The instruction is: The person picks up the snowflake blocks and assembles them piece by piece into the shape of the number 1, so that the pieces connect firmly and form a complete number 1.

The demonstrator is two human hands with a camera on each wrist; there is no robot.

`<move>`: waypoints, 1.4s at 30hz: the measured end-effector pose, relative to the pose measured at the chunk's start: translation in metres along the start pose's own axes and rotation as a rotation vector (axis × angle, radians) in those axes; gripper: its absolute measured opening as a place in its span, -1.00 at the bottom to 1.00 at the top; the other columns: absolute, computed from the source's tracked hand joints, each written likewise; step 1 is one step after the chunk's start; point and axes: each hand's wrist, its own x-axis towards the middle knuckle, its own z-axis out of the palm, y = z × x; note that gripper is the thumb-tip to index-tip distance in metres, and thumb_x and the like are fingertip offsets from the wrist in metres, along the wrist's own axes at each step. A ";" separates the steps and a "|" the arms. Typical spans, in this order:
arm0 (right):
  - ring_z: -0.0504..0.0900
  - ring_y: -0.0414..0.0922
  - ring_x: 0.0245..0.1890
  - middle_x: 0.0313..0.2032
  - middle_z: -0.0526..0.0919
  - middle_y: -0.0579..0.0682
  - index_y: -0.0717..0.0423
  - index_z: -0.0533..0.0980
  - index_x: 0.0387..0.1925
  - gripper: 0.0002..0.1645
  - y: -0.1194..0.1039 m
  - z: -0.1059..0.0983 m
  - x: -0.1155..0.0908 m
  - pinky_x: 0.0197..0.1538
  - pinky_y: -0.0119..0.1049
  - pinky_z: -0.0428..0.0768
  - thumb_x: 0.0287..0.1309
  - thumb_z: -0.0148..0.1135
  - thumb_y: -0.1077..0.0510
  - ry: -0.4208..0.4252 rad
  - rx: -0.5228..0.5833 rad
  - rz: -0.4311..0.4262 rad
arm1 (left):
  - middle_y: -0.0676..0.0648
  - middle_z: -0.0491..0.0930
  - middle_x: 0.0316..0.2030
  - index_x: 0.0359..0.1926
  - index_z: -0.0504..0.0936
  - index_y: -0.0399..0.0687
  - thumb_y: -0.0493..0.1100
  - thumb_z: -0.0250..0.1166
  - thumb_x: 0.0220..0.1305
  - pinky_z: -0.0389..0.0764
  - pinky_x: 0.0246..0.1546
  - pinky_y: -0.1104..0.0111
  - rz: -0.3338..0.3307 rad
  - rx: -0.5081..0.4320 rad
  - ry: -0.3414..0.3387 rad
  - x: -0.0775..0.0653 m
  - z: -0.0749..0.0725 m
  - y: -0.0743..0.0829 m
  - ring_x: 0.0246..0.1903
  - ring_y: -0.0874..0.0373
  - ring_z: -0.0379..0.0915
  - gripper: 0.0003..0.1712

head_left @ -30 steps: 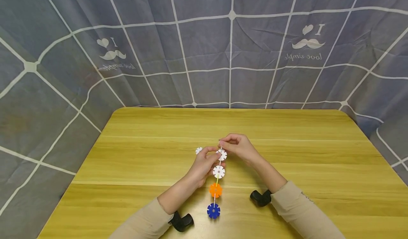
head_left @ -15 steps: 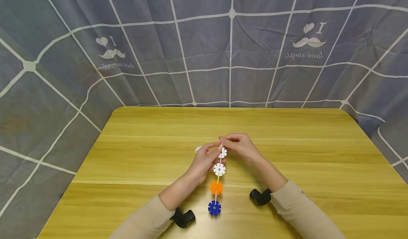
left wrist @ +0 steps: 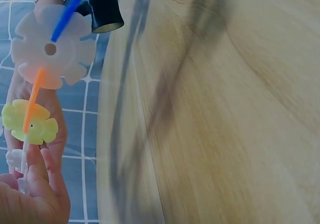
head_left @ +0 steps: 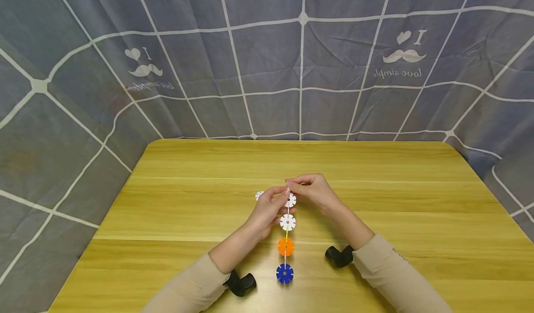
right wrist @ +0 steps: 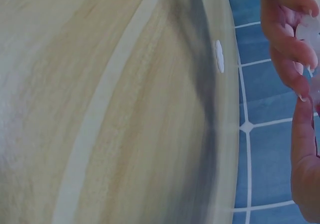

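A chain of interlocked notched plastic discs runs toward the person in the head view: a blue disc at the near end, an orange disc, then white discs farther up. Thin edge-on discs link them; a yellow disc shows in the left wrist view. My left hand pinches the far white disc between thumb and fingers. Right beside it, my right hand pinches a small pale disc at the chain's far end, mostly hidden by the fingertips.
One loose white disc lies on the wooden table, just beyond the left hand. Black wrist-camera mounts stick out from both forearms. A grey checked curtain surrounds the table's back and sides.
Both hands keep their pinch near the same place. The left fingers have risen slightly, and the chain's near end with the blue and orange discs has swung a little to the right.
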 end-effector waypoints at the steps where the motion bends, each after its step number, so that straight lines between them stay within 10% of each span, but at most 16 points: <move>1: 0.65 -0.24 -0.36 -0.24 0.68 0.14 0.57 0.49 -0.12 -0.64 0.000 0.000 0.000 -0.21 -0.37 0.62 0.12 0.24 0.33 0.002 0.008 0.007 | -0.13 0.63 -0.27 0.20 0.31 -0.30 -0.04 0.10 0.37 0.44 -0.68 0.61 -0.002 -0.001 -0.001 0.000 0.000 0.000 -0.46 0.26 0.60 -0.47; 11: 0.68 -0.15 -0.37 -0.30 0.67 0.11 0.34 0.62 -0.30 -0.88 -0.002 -0.003 0.001 -0.17 -0.25 0.63 0.08 0.26 0.35 -0.021 0.078 0.059 | -0.04 0.64 -0.38 0.18 0.41 -0.26 0.00 0.10 0.36 0.35 -0.73 0.61 -0.006 0.049 -0.030 -0.002 -0.001 0.000 -0.47 0.29 0.58 -0.48; 25: 0.66 -0.20 -0.33 -0.06 0.53 0.42 0.67 0.40 -0.07 -0.62 0.000 -0.004 -0.001 -0.15 -0.30 0.62 0.15 0.18 0.39 -0.093 0.053 0.056 | -0.07 0.63 -0.30 0.11 0.49 -0.25 0.00 0.08 0.33 0.38 -0.70 0.60 -0.028 0.085 -0.001 -0.002 -0.005 -0.001 -0.46 0.27 0.58 -0.52; 42: 0.62 -0.17 -0.39 -0.36 0.63 -0.01 0.63 0.30 0.07 -0.53 0.003 -0.010 0.011 -0.20 -0.32 0.63 0.15 0.13 0.44 -0.109 0.091 0.095 | -0.03 0.65 -0.47 0.15 0.47 -0.23 0.04 0.14 0.29 0.37 -0.64 0.55 -0.046 0.095 0.059 -0.003 -0.010 -0.001 -0.53 0.29 0.54 -0.46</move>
